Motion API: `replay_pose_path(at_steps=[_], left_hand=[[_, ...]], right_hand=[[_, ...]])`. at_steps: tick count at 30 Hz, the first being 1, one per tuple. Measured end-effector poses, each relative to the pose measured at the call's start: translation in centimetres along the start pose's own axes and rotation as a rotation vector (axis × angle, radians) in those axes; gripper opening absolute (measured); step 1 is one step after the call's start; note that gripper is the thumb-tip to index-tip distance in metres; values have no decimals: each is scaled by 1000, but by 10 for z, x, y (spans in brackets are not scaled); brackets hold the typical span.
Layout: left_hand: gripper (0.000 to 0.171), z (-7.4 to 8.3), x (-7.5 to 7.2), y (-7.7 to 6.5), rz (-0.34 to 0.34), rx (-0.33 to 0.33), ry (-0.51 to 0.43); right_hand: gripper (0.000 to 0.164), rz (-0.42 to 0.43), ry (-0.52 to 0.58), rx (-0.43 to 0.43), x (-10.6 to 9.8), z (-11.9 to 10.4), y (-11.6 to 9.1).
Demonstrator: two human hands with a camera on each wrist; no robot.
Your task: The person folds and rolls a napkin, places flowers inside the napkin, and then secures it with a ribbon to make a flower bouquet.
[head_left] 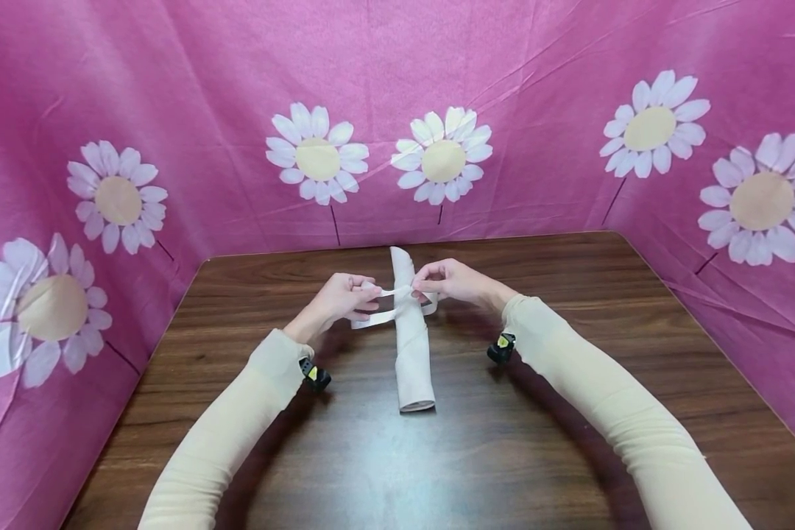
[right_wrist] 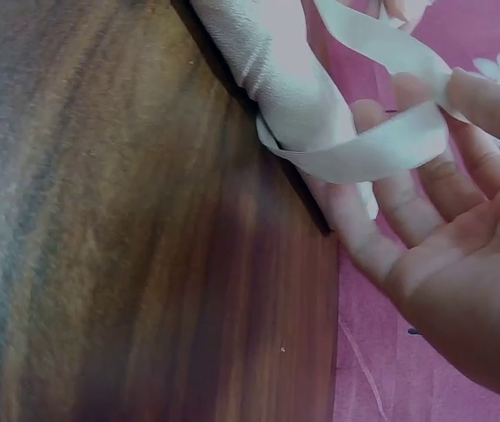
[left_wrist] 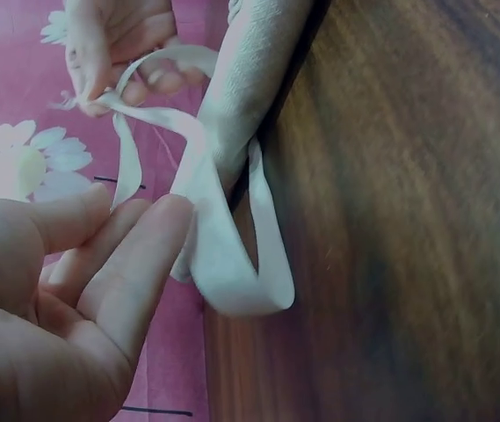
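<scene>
A cream cloth roll (head_left: 414, 368) lies lengthwise on the table, with a flat white ribbon (head_left: 375, 319) passed round its middle. On the roll's left side, my left hand (head_left: 339, 300) pinches one stretch of the ribbon between thumb and fingers. My right hand (head_left: 460, 281), just to the right of the roll, pinches another part of it with thumb and index finger. Slack ribbon (left_wrist: 232, 277) forms a loop beside the roll in the left wrist view. The right wrist view shows the ribbon (right_wrist: 381, 145) curving from the roll up to my right fingers (right_wrist: 438, 180).
The brown wood-grain table (head_left: 291, 456) reaches back to a pink flowered cloth (head_left: 384, 66), which also hangs along both sides. A small black device (head_left: 315, 374) sits at the left wrist, and a similar black device (head_left: 501, 348) at the right.
</scene>
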State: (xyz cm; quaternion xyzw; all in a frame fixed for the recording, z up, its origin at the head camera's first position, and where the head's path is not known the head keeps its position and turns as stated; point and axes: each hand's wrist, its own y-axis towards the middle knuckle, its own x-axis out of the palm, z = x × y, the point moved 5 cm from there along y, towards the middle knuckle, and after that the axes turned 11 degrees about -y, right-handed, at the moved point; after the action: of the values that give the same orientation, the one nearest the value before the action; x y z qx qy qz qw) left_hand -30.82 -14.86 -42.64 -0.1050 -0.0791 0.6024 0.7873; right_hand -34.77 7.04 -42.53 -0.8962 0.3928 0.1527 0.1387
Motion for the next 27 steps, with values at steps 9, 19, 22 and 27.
replay_pose_path(at_steps=[9,19,22,27], left_hand=[[30,11,-3,-3,-134,15,65],[28,28,-3,2,-115,120,18],[26,37,-2,4,-102,193,-12],[28,51,1,2,-120,293,-23]], right_hand=[[17,-56,-34,16,-3,0,-4],[19,-54,-29,-14,-9,-6,-4],[18,-12,-31,-10,-14,-8,-4],[15,78,-20,32,-22,-9,-3]])
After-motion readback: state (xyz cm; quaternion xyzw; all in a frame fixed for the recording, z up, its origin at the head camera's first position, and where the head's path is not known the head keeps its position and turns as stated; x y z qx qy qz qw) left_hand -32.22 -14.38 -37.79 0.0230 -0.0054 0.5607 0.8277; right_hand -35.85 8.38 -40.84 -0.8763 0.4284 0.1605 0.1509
